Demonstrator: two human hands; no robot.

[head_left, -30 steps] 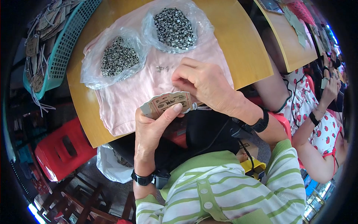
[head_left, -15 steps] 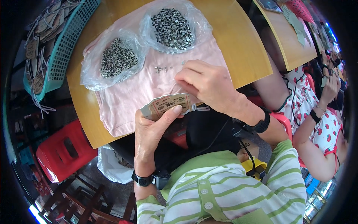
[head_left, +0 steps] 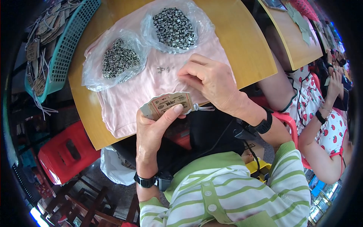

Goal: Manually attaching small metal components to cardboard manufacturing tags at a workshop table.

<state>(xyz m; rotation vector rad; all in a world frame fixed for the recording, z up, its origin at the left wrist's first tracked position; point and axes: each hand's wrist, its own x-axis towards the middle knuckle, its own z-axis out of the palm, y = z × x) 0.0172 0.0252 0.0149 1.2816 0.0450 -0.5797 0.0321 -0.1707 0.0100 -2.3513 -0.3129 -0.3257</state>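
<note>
My left hand point(head_left: 153, 126) grips a tan paper hang tag point(head_left: 166, 104) with a scalloped edge and printed face, thumb across its front. It may be more than one tag; I cannot tell. White cord point(head_left: 204, 108) hangs from the tag's right end. Up and to the right of it, my right hand point(head_left: 213, 77) is closed in a pinch over the pink cloth point(head_left: 159, 85); whatever its fingertips hold is hidden. Just left of those fingertips lie several small metal fasteners point(head_left: 163, 69). Beyond are two clear plastic bags, one of ring-shaped metal pieces point(head_left: 120, 59), one of shiny round caps point(head_left: 173, 29).
The cloth covers part of a wooden table point(head_left: 247, 41). At the left stand a teal basket point(head_left: 62, 53) of corded tags and a red plastic stool point(head_left: 67, 153). A white bag point(head_left: 115, 166) sits below the table. At right, a person in a strawberry-print garment point(head_left: 321, 121) sits close by.
The tag in my left hand has tilted, showing more of its printed face. My right hand has shifted slightly, its fingers still pinched together.
</note>
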